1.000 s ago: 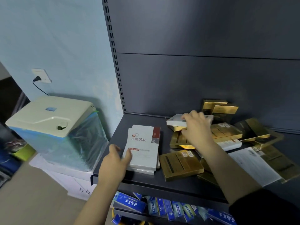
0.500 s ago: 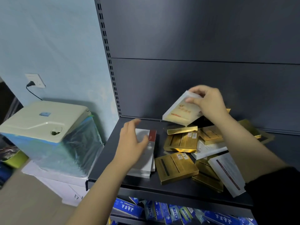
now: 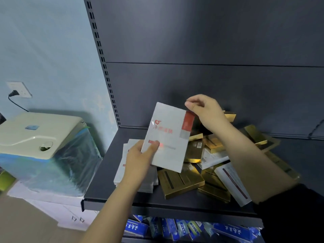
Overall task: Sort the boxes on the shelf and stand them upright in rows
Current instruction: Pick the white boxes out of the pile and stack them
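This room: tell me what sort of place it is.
Probably a shop or its stockroom. A dark metal shelf on slotted uprights holds a heap of gold boxes and white boxes, with blue boxes crowded on the shelf below.

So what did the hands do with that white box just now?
The right hand lifted the white box off the gold pile and swung it left. The left hand left the white stack and gripped its bottom corner. Both hold it now. The gold boxes stayed put.
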The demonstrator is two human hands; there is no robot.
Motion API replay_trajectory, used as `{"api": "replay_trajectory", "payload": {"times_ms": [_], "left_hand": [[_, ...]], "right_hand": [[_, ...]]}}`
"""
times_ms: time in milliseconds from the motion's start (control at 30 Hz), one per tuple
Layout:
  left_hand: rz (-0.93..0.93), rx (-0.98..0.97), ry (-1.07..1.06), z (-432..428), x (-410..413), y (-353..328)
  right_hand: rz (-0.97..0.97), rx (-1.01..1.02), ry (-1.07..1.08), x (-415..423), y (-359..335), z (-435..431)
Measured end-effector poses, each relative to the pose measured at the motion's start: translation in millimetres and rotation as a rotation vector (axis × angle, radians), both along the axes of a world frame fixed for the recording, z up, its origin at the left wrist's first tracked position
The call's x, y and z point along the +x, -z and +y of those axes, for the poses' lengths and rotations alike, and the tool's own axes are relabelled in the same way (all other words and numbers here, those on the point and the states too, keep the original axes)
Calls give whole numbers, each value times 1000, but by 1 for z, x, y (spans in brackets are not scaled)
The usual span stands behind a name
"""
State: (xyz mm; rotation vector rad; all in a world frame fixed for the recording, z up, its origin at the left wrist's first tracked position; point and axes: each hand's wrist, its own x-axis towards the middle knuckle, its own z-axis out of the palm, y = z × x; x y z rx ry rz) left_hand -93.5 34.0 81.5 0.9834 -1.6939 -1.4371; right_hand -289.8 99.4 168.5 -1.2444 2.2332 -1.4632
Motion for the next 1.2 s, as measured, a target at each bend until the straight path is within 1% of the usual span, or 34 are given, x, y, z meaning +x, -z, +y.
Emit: {"api": "replay_trajectory", "payload": {"times_ms": [67, 100, 133, 233, 267, 367, 433, 500, 633, 700, 767, 833, 900, 967, 1033, 1067, 1167, 1200], "left_hand": [[-7, 103, -117, -5, 14, 7], [-50, 112, -169, -9, 22, 12], [-136, 79, -212, -14, 29, 16], [-478, -124, -315, -18, 41, 22], [-548, -185, -331, -18, 41, 24], [-680, -338, -376, -19, 40, 29], [-719, -430, -395, -21, 40, 36], [-721, -499, -392, -22, 41, 43], [-686, -393, -345, -25, 39, 44], [-672, -385, -329, -25, 37, 41], [-635, -376, -316, -25, 37, 40], [-596, -341, -312, -27, 38, 39], [-570, -297, -314, -30, 41, 38], [-553, -270, -331, -33, 43, 34], [-519, -295, -341, -32, 40, 27], [-491, -315, -338, -30, 37, 23], [-399, -377, -294, -22, 24, 17], [-376, -395, -273, -19, 20, 16]], "right_hand": [[-74, -5, 21, -10, 9, 9], [-111, 1, 31, -16, 14, 15], [-139, 24, 49, -23, 21, 22], [-160, 167, 99, -36, 45, 40], [-163, 212, 104, -37, 54, 44], [-184, 348, 45, -34, 78, 49], [-138, 472, -27, -33, 91, 52], [-2, 583, -60, -33, 99, 56], [320, 837, -106, -33, 101, 67], [465, 935, -109, -32, 104, 69], [537, 933, -94, -32, 109, 70], [614, 880, -91, -36, 112, 73], [709, 791, -103, -39, 116, 79], [795, 645, -61, -44, 115, 86], [803, 540, 4, -52, 107, 87], [796, 564, -19, -57, 102, 86], [767, 841, -193, -55, 96, 76], [779, 881, -227, -52, 100, 73]]}}
